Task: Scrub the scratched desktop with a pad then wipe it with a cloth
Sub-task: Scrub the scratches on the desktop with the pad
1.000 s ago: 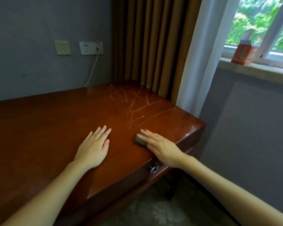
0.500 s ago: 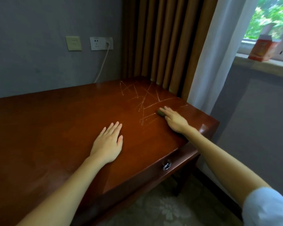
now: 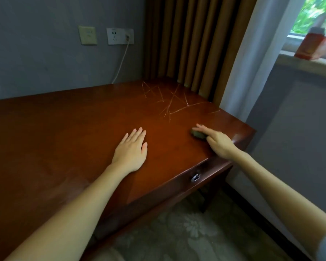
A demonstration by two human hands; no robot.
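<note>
While our left hand [image 3: 130,151] lies flat and open-palmed near the desk's [image 3: 64,132] front edge, seemingly to brace us, our right hand [image 3: 217,141] presses the green pad [image 3: 197,134] near the right edge, fingers extended over it rather than curled, just short of the scratches [image 3: 169,102]. No cloth shows.

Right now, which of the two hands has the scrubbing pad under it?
The right hand, near the desk's corner; its fingers press the green pad. The left hand lies flat on bare wood.
</note>
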